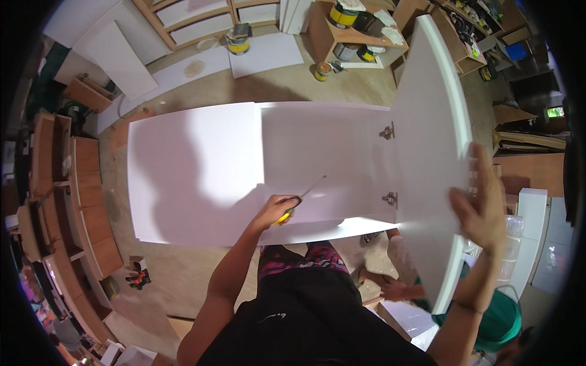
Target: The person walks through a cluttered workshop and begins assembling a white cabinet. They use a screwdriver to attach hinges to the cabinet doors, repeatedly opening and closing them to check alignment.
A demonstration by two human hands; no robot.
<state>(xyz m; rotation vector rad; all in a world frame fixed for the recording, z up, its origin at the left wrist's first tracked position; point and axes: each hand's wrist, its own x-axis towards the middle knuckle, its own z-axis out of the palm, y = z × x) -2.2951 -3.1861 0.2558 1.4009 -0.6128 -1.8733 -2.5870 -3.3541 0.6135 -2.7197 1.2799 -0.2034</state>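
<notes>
A white cabinet (195,165) lies on its back, its left part covered by a white panel and its right compartment (317,140) uncovered. My left hand (276,209) is closed around a screwdriver (285,217) with a yellow and black handle. Its shaft points up and right over the compartment. A white door (427,158) stands raised at the cabinet's right end, with an upper metal hinge (387,132) and a lower metal hinge (390,199) beside it. My right hand (485,207) is at the door's outer edge, fingers stretched out and thumb apart, slightly blurred.
Another person's hand (397,291) shows low behind the door, near a green bucket (500,323). Paint cans (238,43) stand on the floor beyond the cabinet, and a wooden unit (326,36) holds several more. Wooden drawer boxes (97,207) line the left side.
</notes>
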